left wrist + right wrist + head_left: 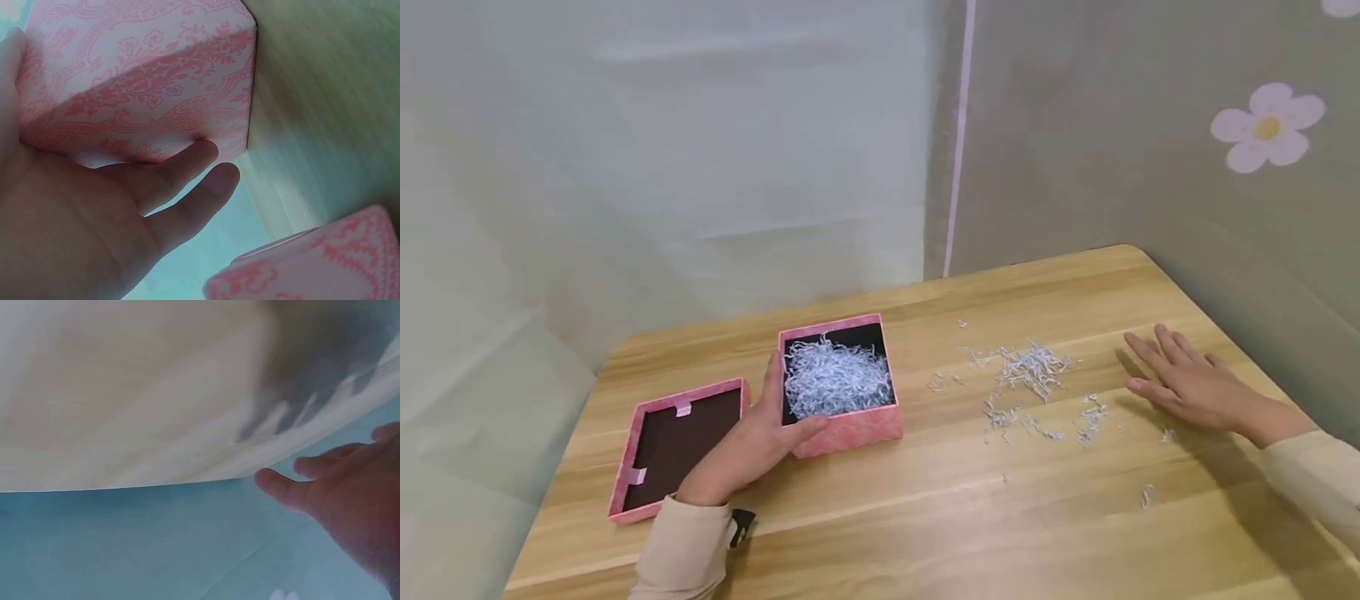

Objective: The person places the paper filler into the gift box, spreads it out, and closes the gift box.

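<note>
A pink patterned box (857, 432) without its lid stands on the wooden table, holding a heap of pale blue-grey shredded paper (835, 377). My left hand (752, 442) straddles the box's near left corner, the thumb along the front and the fingers, fairly straight, against the left side. In the left wrist view two fingertips (206, 153) touch or nearly touch the patterned side (137, 75). Loose paper shreds (1036, 369) lie scattered right of the box. Beyond them, my right hand (1198, 387) is spread above the tabletop, its shadow beneath, holding nothing.
The pink lid (681, 450), dark inside with small pale tabs, lies upturned left of the box, close to my left forearm. The table (925, 533) has a rounded far right corner. Behind it hang pale sheets (760, 167) and a grey flower-printed wall covering (1112, 125).
</note>
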A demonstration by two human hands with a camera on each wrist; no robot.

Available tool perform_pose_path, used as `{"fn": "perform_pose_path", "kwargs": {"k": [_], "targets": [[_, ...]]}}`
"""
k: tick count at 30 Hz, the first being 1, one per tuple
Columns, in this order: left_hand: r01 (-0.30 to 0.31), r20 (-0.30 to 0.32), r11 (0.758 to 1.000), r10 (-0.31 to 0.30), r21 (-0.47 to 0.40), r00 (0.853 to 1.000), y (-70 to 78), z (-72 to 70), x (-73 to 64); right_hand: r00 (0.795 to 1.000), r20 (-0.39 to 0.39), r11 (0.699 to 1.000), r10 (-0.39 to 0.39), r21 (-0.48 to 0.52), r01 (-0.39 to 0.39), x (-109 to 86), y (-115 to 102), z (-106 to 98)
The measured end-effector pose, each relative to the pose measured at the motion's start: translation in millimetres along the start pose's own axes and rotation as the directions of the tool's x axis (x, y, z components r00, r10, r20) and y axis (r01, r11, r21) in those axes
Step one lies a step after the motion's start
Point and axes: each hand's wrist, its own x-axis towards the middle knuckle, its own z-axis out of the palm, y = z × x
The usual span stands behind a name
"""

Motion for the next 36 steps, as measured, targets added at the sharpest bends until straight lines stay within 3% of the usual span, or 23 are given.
{"fn": "perform_pose_path", "kwargs": {"k": [3, 8, 14, 18, 23, 31, 36], "targets": [[0.018, -0.006, 1.0, -0.018, -0.006, 1.0, -1.2, -1.8, -2.4, 0.999, 0.004, 0.999, 0.039, -0.036, -0.039, -28.9, 3, 5], [0.024, -0.009, 1.0, -0.024, -0.019, 1.0, -3.2, -2.9, -5.4, 0.996, 0.016, 0.993, 0.088, -0.082, -0.086, -73.2, -8, 30], [0.019, -0.002, 0.999, -0.019, -0.035, 1.0, -3.0, -3.7, -5.8, 0.996, -0.022, 0.993, 0.082, -0.088, -0.084, -92.1, -36, 55], [0.032, 0.004, 0.999, -0.032, -0.034, 0.999, -4.0, -5.1, -6.0, 0.994, -0.004, 0.992, 0.105, -0.072, -0.105, -81.0, -56, 56], [0.03, 0.005, 0.998, -0.03, -0.056, 1.0, -5.4, -6.2, -5.2, 0.992, 0.024, 0.991, 0.124, -0.053, -0.123, -50.4, -73, 50], [0.022, 0.015, 0.999, -0.021, -0.048, 1.0, -2.6, -4.9, -1.3, 0.997, 0.029, 0.997, 0.071, -0.033, -0.07, 0.4, -87, 48], [0.006, 0.023, 0.999, -0.005, -0.05, 1.0, 0.1, -3.2, 2.2, 0.999, 0.016, 0.998, 0.041, -0.041, -0.04, 21.5, -98, 47]]}}
